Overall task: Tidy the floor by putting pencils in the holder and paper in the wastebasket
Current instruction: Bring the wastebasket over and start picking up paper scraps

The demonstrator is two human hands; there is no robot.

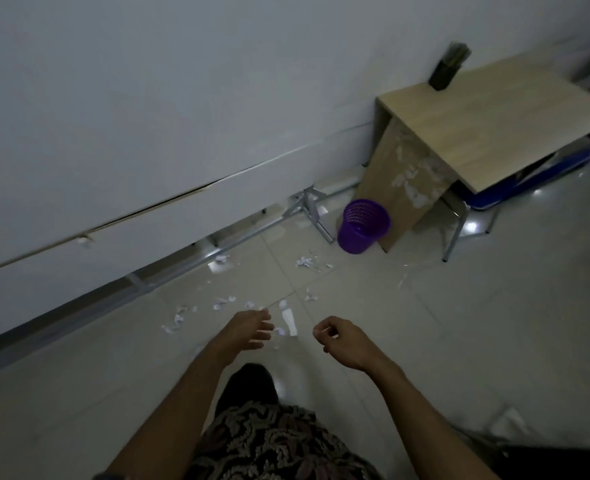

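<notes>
**While paper scraps point(221, 303) litter the floor point(442, 341), the wastebasket point(363, 226) stands well off**

Although the room is dim, the white scraps show plainly, scattered over the pale tiles between the person and the wall point(148, 116), with a further small cluster nearer the wastebasket. A longer white strip point(288, 320) lies on the floor between the two hands. The left hand point(248, 329) reaches out over the scraps, its fingers loose and spread, gripping nothing. The right hand point(342, 341) is held beside it with its fingers curled in toward the thumb; I cannot tell whether they pinch some small bit. The purple wastebasket stands upright on the floor, right against the wooden side panel of a desk. On the tabletop point(494, 126), at the corner by the wall, stands the dark pencil holder point(447, 69) with pencils in it. A thin pale stick point(402, 280) lies on the floor near the wastebasket, too blurred to say whether it is a pencil. A blue chair point(536, 174) is tucked under the desk
</notes>
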